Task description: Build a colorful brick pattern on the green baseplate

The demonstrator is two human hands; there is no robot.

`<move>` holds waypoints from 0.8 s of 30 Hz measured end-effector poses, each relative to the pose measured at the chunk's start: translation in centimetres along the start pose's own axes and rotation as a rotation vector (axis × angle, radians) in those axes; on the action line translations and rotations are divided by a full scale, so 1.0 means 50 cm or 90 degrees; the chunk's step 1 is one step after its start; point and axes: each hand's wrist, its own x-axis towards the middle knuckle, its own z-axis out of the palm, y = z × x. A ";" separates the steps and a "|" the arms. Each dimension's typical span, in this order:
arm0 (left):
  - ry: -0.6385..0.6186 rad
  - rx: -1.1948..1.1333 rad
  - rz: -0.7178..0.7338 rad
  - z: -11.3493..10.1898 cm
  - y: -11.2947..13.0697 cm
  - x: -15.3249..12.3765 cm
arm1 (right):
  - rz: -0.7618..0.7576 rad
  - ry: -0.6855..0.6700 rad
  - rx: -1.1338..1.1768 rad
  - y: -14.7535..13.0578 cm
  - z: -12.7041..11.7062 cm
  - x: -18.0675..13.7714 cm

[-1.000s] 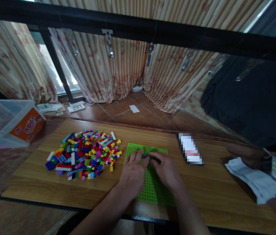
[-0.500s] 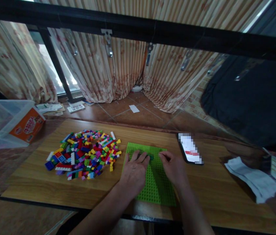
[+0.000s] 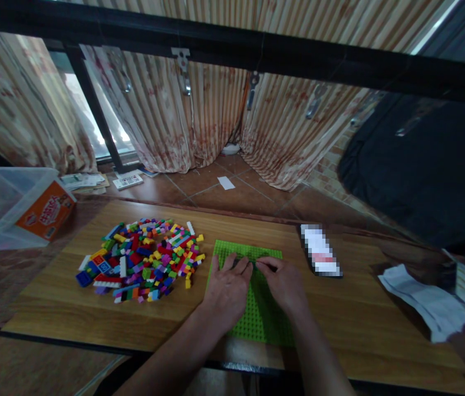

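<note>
A bright green studded baseplate (image 3: pixel 263 324) lies flat on the wooden table (image 3: pixel 360 324), near its front edge. My left hand (image 3: pixel 226 291) rests on the plate's left half with its fingers stretched out flat. My right hand (image 3: pixel 284 283) lies on the plate's right half, its fingers curled and pressed together toward the left hand's fingertips. Whatever sits under those fingertips is too small and dark to make out. A heap of small bricks in many colours (image 3: pixel 145 261) lies on the table just left of the plate.
A phone (image 3: pixel 321 256) lies right of the plate, and crumpled white paper (image 3: pixel 430 302) sits at the table's right end. A clear plastic box with an orange label (image 3: pixel 9 206) stands beyond the left end. Curtains and a black rail are behind.
My right hand pulled away to the right, baring a small dark brick on the plate, then came back left to meet the left fingertips. The left hand stayed put.
</note>
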 end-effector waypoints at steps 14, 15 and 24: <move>-0.002 0.018 -0.019 0.018 0.021 -0.002 | -0.009 -0.011 -0.004 -0.006 -0.001 0.006; -0.006 0.016 -0.018 0.014 0.021 0.001 | -0.005 -0.018 -0.006 -0.006 -0.001 0.008; 0.002 0.015 -0.012 -0.006 0.022 0.013 | 0.025 -0.040 -0.005 -0.008 -0.006 0.026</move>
